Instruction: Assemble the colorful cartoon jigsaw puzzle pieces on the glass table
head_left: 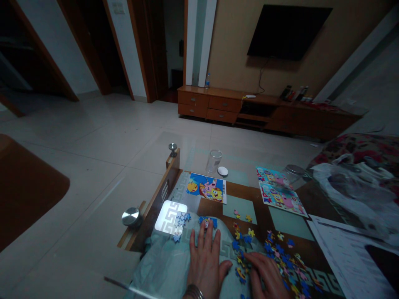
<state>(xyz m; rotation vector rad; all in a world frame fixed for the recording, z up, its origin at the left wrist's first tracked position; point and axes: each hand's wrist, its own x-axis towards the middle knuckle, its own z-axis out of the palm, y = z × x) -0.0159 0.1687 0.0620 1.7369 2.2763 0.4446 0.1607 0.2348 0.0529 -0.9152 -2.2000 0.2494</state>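
Observation:
My left hand [205,259] lies flat, fingers spread, on a pale plastic sheet [168,265] covering the glass table's near corner. Its fingertips reach a few joined blue puzzle pieces [208,222]. My right hand [264,274] rests palm down beside it, fingers curled over loose colourful puzzle pieces [280,257] scattered to the right. Another small joined cluster [181,218] lies on a bright patch to the left. Neither hand visibly grips a piece.
A cartoon reference picture [206,187] lies further up the table, two more prints [279,192] to its right. An empty glass [213,161] and white lid [222,171] stand beyond. Printed paper [346,253] and a plastic bag [352,187] lie right. The table edge [156,199] drops to tiled floor.

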